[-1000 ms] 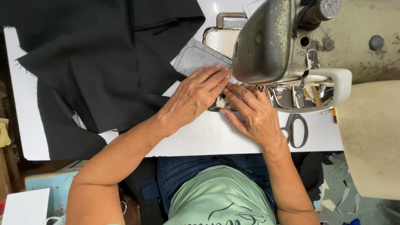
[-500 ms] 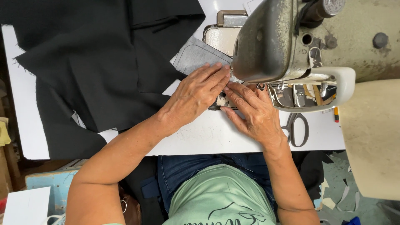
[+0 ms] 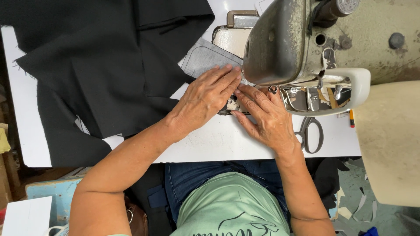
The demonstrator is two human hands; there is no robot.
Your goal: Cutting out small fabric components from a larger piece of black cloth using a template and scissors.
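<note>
White table [image 3: 227, 144]: two hands [image 3: 205, 98] [image 3: 267, 118], one grey fabric piece [image 3: 205, 57], one scissors [image 3: 310, 133].

Bare-armed person wears a mint-green shirt [image 3: 232, 205] and blue jeans [image 3: 197, 175].

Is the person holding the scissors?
No, the scissors lie on the white table beside the right hand, which rests flat with the left hand by the sewing machine.

Bright even light, soft shadows, sharp focus, no glare
</note>
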